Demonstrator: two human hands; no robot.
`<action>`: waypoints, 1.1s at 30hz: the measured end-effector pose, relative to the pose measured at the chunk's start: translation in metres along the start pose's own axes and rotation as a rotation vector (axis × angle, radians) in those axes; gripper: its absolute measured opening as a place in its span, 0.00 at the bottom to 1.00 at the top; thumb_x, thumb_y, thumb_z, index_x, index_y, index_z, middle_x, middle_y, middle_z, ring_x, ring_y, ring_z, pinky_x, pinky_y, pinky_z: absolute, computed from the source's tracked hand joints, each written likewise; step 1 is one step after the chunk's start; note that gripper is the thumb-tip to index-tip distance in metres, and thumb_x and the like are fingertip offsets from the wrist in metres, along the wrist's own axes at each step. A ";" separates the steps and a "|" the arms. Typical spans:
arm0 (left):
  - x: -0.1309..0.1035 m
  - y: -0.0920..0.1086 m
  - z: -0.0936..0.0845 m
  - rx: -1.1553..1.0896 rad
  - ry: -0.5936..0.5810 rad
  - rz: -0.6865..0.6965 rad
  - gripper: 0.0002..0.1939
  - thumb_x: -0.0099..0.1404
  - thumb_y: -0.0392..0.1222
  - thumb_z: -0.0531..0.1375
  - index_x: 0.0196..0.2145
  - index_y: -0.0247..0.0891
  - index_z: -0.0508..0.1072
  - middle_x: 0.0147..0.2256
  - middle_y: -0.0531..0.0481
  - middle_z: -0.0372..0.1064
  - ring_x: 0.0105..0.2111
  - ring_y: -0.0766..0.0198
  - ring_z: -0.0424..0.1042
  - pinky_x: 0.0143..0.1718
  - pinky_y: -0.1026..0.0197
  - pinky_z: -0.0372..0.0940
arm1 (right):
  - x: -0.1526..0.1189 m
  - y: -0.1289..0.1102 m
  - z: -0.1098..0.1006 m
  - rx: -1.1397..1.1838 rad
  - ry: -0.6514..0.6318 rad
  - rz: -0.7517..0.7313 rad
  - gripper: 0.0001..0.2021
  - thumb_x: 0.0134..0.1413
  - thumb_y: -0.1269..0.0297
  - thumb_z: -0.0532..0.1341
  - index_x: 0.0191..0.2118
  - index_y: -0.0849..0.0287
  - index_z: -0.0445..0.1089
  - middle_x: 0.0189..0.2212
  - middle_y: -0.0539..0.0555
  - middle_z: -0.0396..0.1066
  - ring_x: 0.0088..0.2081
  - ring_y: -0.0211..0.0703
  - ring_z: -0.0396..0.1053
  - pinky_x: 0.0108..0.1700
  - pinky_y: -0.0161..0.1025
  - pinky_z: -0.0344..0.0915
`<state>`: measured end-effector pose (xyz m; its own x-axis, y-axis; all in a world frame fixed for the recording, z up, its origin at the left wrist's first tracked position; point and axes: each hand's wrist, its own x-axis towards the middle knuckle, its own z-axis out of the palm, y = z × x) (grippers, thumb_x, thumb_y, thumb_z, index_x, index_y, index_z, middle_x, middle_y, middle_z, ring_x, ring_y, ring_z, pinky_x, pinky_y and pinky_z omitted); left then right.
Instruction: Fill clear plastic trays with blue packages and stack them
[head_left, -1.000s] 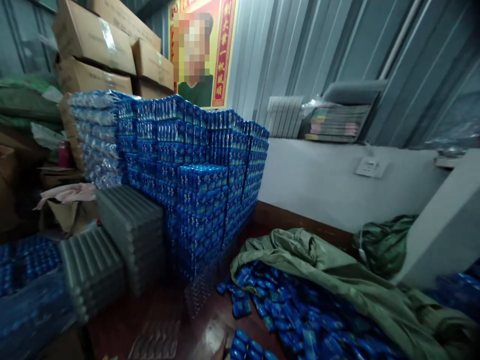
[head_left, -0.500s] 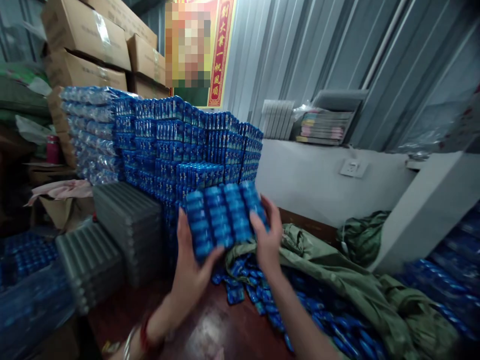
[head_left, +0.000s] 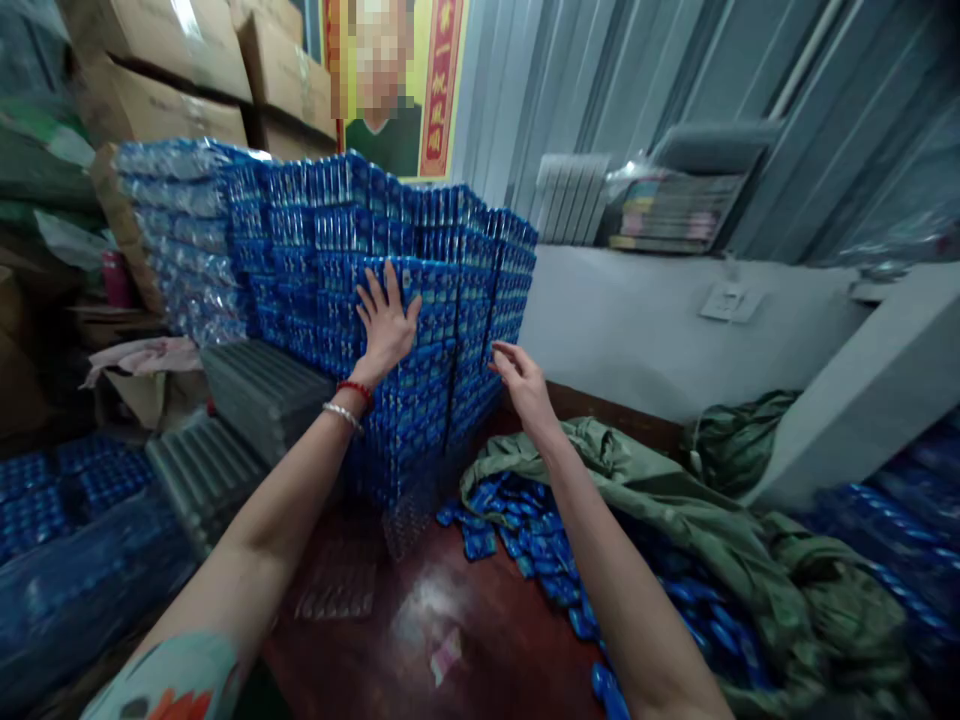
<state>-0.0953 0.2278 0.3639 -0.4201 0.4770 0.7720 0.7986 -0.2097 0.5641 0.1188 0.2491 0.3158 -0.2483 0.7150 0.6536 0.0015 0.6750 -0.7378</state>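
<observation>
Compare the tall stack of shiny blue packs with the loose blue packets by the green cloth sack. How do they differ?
The tall stack of shiny blue packs rises in straight, even layers; the loose blue packets sprawl in a low, jumbled heap. The stack stands uncovered at the front, while the packets lie partly under the green cloth sack. The left hand is spread against the stack; neither hand touches the packets. Both are glossy blue.

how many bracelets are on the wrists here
2: a red bracelet on the left wrist and a silvery bracelet beside it, nearer the elbow. The right wrist shows none.
</observation>
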 end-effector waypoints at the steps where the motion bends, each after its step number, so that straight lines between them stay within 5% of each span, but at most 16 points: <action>1: 0.003 -0.001 0.001 -0.016 -0.007 -0.005 0.37 0.65 0.56 0.51 0.65 0.42 0.40 0.67 0.41 0.26 0.65 0.43 0.23 0.60 0.33 0.29 | -0.028 0.009 -0.004 0.024 -0.003 0.064 0.22 0.53 0.47 0.56 0.47 0.58 0.68 0.44 0.57 0.71 0.41 0.45 0.71 0.46 0.45 0.66; 5: -0.020 0.002 -0.005 -0.083 0.081 0.100 0.34 0.66 0.60 0.47 0.64 0.41 0.44 0.66 0.45 0.33 0.66 0.51 0.28 0.62 0.38 0.33 | -0.139 0.048 -0.005 0.040 -0.097 0.317 0.17 0.52 0.52 0.58 0.41 0.59 0.71 0.34 0.53 0.74 0.32 0.42 0.72 0.39 0.41 0.68; 9: -0.127 -0.016 -0.021 0.027 0.182 0.197 0.23 0.70 0.52 0.44 0.55 0.35 0.60 0.55 0.40 0.58 0.58 0.58 0.55 0.59 0.49 0.51 | -0.258 0.083 -0.001 -0.044 -0.127 0.530 0.15 0.50 0.54 0.58 0.36 0.59 0.74 0.33 0.55 0.75 0.35 0.45 0.72 0.40 0.42 0.68; 12: -0.228 -0.060 -0.020 0.313 -0.159 -0.013 0.20 0.67 0.51 0.49 0.46 0.33 0.67 0.43 0.38 0.68 0.48 0.50 0.67 0.49 0.47 0.61 | -0.337 0.095 -0.007 -0.080 -0.076 0.679 0.16 0.52 0.53 0.57 0.37 0.60 0.74 0.33 0.56 0.76 0.35 0.47 0.73 0.40 0.42 0.68; 15: -0.298 -0.104 -0.009 0.430 -0.506 -0.184 0.24 0.64 0.50 0.52 0.50 0.29 0.63 0.43 0.32 0.68 0.43 0.44 0.70 0.42 0.46 0.65 | -0.379 0.096 -0.025 -0.178 -0.016 0.743 0.17 0.54 0.53 0.55 0.39 0.60 0.73 0.32 0.57 0.75 0.32 0.46 0.73 0.38 0.42 0.69; 19: -0.339 -0.116 0.005 0.122 -0.602 -0.342 0.19 0.65 0.43 0.49 0.51 0.33 0.59 0.41 0.36 0.70 0.38 0.52 0.74 0.38 0.52 0.67 | -0.362 0.102 -0.066 -0.527 0.129 0.539 0.18 0.58 0.54 0.51 0.43 0.60 0.72 0.41 0.60 0.72 0.45 0.48 0.68 0.49 0.47 0.63; 22: -0.366 -0.090 0.007 -0.190 -0.562 -0.576 0.23 0.59 0.50 0.55 0.49 0.37 0.57 0.37 0.43 0.71 0.31 0.57 0.74 0.33 0.56 0.68 | -0.319 0.118 -0.098 -0.858 0.216 0.425 0.22 0.60 0.53 0.48 0.51 0.61 0.67 0.48 0.63 0.66 0.52 0.51 0.61 0.54 0.51 0.58; 24: -0.393 -0.067 0.005 -0.419 -0.560 -0.808 0.28 0.52 0.53 0.60 0.46 0.39 0.56 0.35 0.47 0.70 0.28 0.61 0.74 0.31 0.58 0.69 | -0.290 0.131 -0.110 -1.071 0.213 0.502 0.24 0.60 0.51 0.48 0.56 0.59 0.63 0.54 0.65 0.59 0.55 0.55 0.56 0.52 0.53 0.57; 29: -0.465 -0.020 -0.008 -0.744 -0.732 -1.361 0.35 0.44 0.55 0.65 0.43 0.39 0.54 0.24 0.55 0.68 0.21 0.61 0.73 0.25 0.60 0.69 | -0.255 0.161 -0.094 -1.306 -0.123 0.655 0.25 0.60 0.47 0.48 0.59 0.50 0.58 0.52 0.63 0.58 0.52 0.56 0.56 0.48 0.55 0.57; 33: -0.492 -0.008 -0.024 -0.726 -0.940 -1.440 0.35 0.45 0.59 0.64 0.43 0.38 0.54 0.22 0.54 0.68 0.20 0.59 0.73 0.23 0.61 0.67 | -0.265 0.162 -0.073 -1.344 -0.229 0.604 0.24 0.60 0.47 0.48 0.59 0.49 0.59 0.50 0.63 0.59 0.50 0.55 0.57 0.47 0.52 0.57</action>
<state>0.0944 -0.0252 -0.0134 0.0280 0.7978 -0.6023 -0.3314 0.5759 0.7474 0.2555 0.1824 0.0352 -0.0274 0.9833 0.1798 0.9946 0.0449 -0.0937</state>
